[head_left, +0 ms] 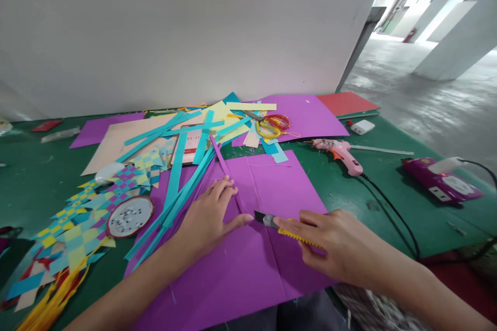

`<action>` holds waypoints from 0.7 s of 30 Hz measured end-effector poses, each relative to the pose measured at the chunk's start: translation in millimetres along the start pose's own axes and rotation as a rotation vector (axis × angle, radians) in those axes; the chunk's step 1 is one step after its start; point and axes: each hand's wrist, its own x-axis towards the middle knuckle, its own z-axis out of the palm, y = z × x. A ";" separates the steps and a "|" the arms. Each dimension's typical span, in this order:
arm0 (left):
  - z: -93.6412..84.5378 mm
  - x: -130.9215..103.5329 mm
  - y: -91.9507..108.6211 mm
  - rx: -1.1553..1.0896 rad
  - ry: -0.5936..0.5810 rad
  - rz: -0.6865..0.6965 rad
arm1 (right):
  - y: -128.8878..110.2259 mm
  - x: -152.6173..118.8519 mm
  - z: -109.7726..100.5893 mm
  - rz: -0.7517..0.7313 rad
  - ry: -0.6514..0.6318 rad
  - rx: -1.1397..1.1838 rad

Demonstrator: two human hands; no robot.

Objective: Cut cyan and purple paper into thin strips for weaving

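My left hand (212, 217) lies flat on a large purple paper sheet (267, 186), fingers spread, pressing it onto the green table (349, 191). Its fingertips touch a narrow purple strip (227, 170) that runs diagonally along the sheet. My right hand (330, 243) grips a yellow utility knife (283, 227), whose blade tip rests on the sheet just beside my left thumb. A bundle of teal paper strips (182, 191) lies along the sheet's left edge.
Woven checkered paper bands (93, 207) and a round dish of small bits (130, 215) lie at left. Further back are cut paper scraps, scissors (272, 123) and more purple and red sheets. A pink glue gun (341, 152) with a black cord and a purple power strip (442, 183) sit at right.
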 end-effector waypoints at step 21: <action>6.6 -1.5 -4.0 0.009 0.044 0.031 | -18.9 17.4 18.9 0.053 -0.002 -0.072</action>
